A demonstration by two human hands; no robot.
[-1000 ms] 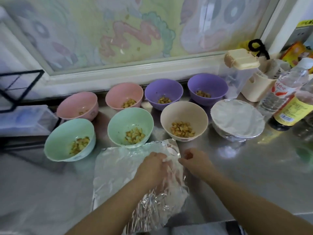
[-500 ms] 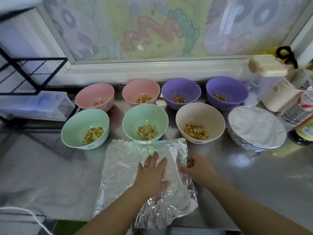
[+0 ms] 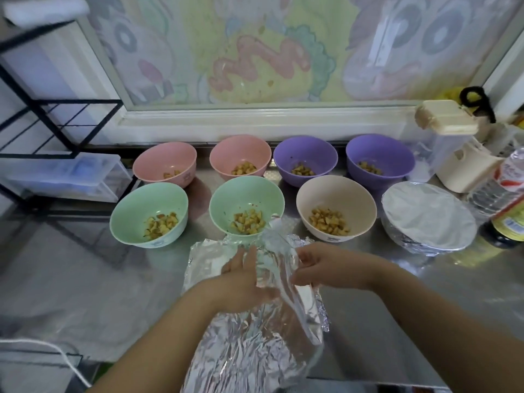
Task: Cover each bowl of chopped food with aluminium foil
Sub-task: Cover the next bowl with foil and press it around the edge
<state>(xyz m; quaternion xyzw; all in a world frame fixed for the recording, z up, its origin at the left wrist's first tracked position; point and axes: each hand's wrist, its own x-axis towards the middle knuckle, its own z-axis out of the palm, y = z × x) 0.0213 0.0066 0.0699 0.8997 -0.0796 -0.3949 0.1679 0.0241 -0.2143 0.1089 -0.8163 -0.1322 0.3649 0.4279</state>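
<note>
The round bowl wrapped in aluminium foil (image 3: 428, 219) hides its content. The crinkled sheet of aluminium foil (image 3: 249, 344) is cut off by the bottom edge. Its raised flap is blurred and covers some fingers of the left hand (image 3: 241, 282); the right hand (image 3: 326, 268) pinches it, the fingertips unclear. The clear plastic bottle (image 3: 507, 188) is cut off by the right edge.
</note>
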